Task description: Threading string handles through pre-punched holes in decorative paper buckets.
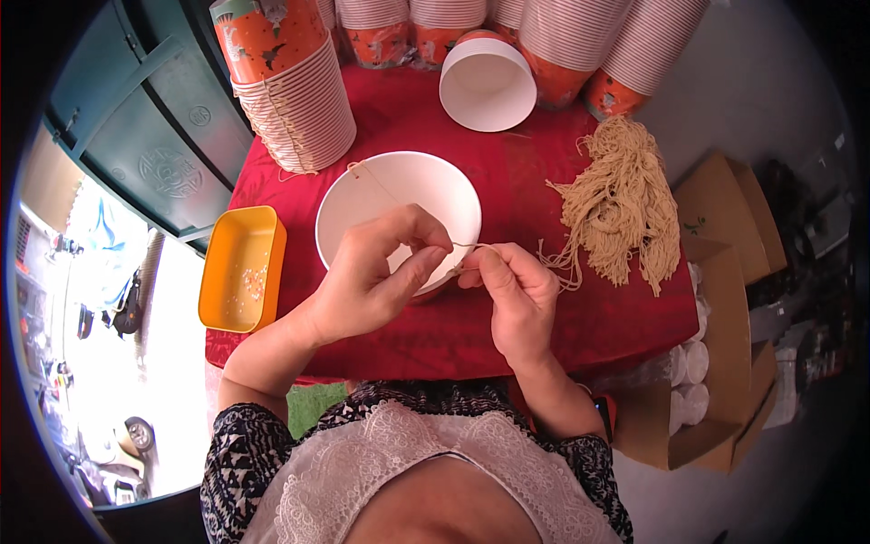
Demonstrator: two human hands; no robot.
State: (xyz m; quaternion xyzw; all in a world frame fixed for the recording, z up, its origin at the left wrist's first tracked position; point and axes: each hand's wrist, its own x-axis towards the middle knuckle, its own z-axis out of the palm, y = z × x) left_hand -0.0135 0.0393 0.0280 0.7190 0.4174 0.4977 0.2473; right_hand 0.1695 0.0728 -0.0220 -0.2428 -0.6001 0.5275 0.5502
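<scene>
A large paper tub (349, 222), white inside, stands at the table's middle, its mouth toward me. Tan string (468, 244) runs between my hands at the tub's right rim. My left hand (385, 272) reaches over the tub, thumb and forefinger pinched on one end of the string. Just outside the rim, my right hand (524, 295) is closed on the string, its fingertips near the tub's edge. A short piece of string (354, 167) loops at the far left rim, with a thin line slanting inside. The tub's lower right side is partly hidden by my hands.
On the red-covered table (399, 109), a yellow box (215, 272) with small pale bits sits left. String-fitted stacked tubs (299, 118) stand behind it. A loose tub (489, 86) and more stacks (580, 41) line the back. A string bundle (621, 204) lies right, above open cartons (725, 363).
</scene>
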